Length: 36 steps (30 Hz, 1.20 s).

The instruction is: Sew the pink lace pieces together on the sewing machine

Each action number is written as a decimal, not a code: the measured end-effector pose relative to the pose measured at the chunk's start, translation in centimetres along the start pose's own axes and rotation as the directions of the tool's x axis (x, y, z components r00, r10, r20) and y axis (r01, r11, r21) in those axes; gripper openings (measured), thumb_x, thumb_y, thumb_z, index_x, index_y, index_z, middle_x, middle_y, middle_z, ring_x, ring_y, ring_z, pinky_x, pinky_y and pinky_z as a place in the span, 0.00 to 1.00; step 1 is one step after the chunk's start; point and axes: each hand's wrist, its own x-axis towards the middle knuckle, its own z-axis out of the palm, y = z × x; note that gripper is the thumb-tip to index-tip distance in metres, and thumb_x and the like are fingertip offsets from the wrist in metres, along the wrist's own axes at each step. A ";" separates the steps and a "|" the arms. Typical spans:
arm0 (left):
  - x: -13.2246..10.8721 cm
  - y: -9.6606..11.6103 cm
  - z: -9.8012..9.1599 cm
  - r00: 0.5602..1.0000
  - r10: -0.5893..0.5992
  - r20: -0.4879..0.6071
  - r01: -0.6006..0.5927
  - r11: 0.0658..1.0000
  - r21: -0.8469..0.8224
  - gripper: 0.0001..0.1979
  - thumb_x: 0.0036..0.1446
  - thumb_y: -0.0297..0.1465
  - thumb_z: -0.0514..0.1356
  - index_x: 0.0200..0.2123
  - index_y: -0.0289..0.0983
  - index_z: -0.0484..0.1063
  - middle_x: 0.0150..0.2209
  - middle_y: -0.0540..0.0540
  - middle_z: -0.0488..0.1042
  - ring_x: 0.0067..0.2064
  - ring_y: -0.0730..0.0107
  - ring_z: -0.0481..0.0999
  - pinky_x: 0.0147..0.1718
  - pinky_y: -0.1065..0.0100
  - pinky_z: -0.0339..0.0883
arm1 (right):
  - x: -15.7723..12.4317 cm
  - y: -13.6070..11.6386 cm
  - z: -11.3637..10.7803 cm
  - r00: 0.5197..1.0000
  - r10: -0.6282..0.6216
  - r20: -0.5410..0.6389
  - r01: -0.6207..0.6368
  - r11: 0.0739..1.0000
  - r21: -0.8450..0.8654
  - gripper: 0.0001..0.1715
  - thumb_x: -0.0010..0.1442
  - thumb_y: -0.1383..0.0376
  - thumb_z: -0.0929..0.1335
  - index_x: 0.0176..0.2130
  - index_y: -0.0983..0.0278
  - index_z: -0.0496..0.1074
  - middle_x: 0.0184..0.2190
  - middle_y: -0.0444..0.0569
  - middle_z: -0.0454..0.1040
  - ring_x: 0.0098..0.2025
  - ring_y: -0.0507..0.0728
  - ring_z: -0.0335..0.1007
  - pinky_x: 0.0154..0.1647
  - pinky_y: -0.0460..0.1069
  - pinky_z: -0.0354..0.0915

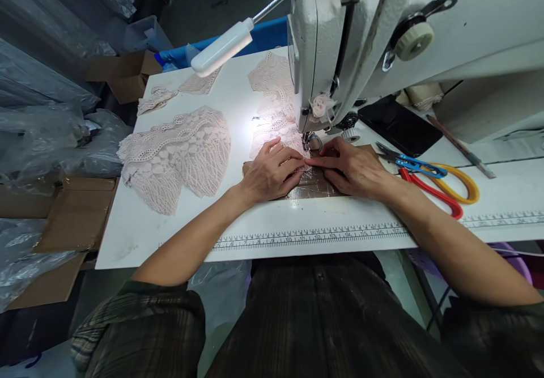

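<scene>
A pale pink lace piece (pixel 278 109) runs under the needle area of the white sewing machine (pixel 317 55). My left hand (pixel 274 171) rests palm down at its near edge, fingers bent, with index finger and thumb closed on the lace. From the other side, my right hand (pixel 352 168) pinches the same edge just in front of the presser foot (pixel 306 140); its index fingertip almost meets my left one. Under both hands lies a brown taped plate (pixel 318 188). The fingertips partly hide the lace there.
More lace pieces (pixel 178 154) lie on the white table (pixel 204 219) at left. Scissors (pixel 461 182), blue snips (pixel 414 164) and a black phone (pixel 399 123) sit right. A lamp (pixel 223 46) hangs above. Cardboard boxes (pixel 79 211) stand beside the table.
</scene>
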 end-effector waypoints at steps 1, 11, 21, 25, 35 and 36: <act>0.0 0.0 0.0 1.000 -0.001 0.005 0.001 1.000 -0.011 0.04 0.65 0.29 0.59 0.40 0.36 0.74 0.42 0.46 0.81 0.41 0.68 0.79 0.58 0.49 0.66 | 0.0 0.0 0.0 1.000 0.001 0.000 -0.001 1.000 0.009 0.24 0.65 0.66 0.63 0.56 0.55 0.77 0.45 0.55 0.71 0.42 0.57 0.70 0.45 0.52 0.69; 0.0 -0.3 0.0 0.997 0.067 0.046 -0.068 0.997 0.028 0.05 0.65 0.28 0.59 0.35 0.39 0.75 0.38 0.50 0.81 0.35 0.72 0.76 0.58 0.47 0.65 | 0.1 0.0 -0.1 0.999 0.036 -0.020 -0.033 0.989 0.141 0.24 0.64 0.67 0.63 0.56 0.56 0.77 0.47 0.53 0.72 0.43 0.56 0.71 0.47 0.52 0.69; 0.1 -0.1 -0.5 0.984 0.141 0.107 -0.148 0.987 0.068 0.06 0.65 0.29 0.58 0.37 0.37 0.76 0.38 0.47 0.81 0.36 0.70 0.78 0.50 0.58 0.72 | 0.1 -0.2 -0.4 0.997 -0.077 0.007 0.077 0.994 0.083 0.22 0.65 0.66 0.62 0.51 0.57 0.80 0.47 0.54 0.73 0.44 0.56 0.69 0.44 0.51 0.68; 0.1 0.1 -0.8 0.983 0.153 0.106 -0.158 0.987 0.040 0.07 0.64 0.30 0.59 0.38 0.36 0.78 0.39 0.46 0.81 0.37 0.69 0.78 0.54 0.55 0.69 | 0.0 -0.2 -0.3 0.998 -0.066 -0.017 0.067 0.997 0.037 0.21 0.64 0.65 0.63 0.51 0.58 0.80 0.46 0.54 0.74 0.43 0.56 0.69 0.40 0.50 0.68; 1.1 -1.1 -0.3 0.973 0.204 0.108 -0.204 0.979 -0.008 0.10 0.62 0.30 0.57 0.32 0.37 0.78 0.34 0.46 0.81 0.33 0.67 0.75 0.41 0.57 0.68 | 0.1 -0.7 -0.6 0.998 -0.059 -0.007 0.059 0.998 -0.002 0.21 0.65 0.67 0.63 0.51 0.56 0.80 0.47 0.54 0.74 0.44 0.56 0.70 0.42 0.50 0.69; 1.1 -1.2 -0.2 0.975 0.192 0.109 -0.192 0.981 -0.007 0.10 0.62 0.30 0.57 0.32 0.37 0.78 0.34 0.46 0.81 0.33 0.67 0.75 0.41 0.57 0.68 | 0.1 -0.7 -0.5 0.999 -0.052 -0.007 0.052 0.999 -0.003 0.21 0.65 0.67 0.63 0.51 0.56 0.80 0.46 0.54 0.74 0.43 0.56 0.70 0.42 0.50 0.69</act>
